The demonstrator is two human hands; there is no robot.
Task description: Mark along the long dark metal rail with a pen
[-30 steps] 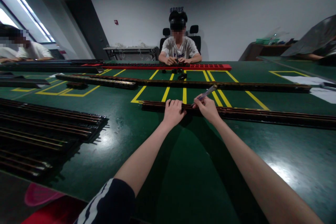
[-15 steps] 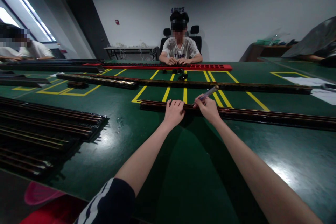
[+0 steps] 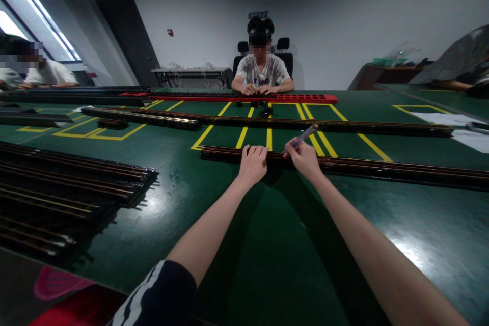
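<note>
Green covered the bench [image 3: 237,265], with yellow lines [image 3: 244,135] painted on it. A long dark rail [image 3: 382,169] lay flat on the bench right in front of the person, and it ran far off to the right. The left hand [image 3: 252,164] lay on top of the rail near its left end. Its fingers were bent over the far edge, so its grip was half closed on the rail. The right hand [image 3: 304,159] was just beside it, low by the rail. Its grip was closed on a thin pen [image 3: 304,135], pinched in the fingers, with the back end pointing up and away. I could not tell if the tip touched the rail. The rail looked hard, thin and very long, so it would likely sag or swing if lifted by one end. Two hands set apart near the middle seemed the best hold. Its shiny top might be slippery. A pile of rails [image 3: 76,183] sat at the left, well apart. A far rail [image 3: 344,125] lay behind, and a red tray [image 3: 305,97] lay before a person [image 3: 263,69] across the bench.
</note>
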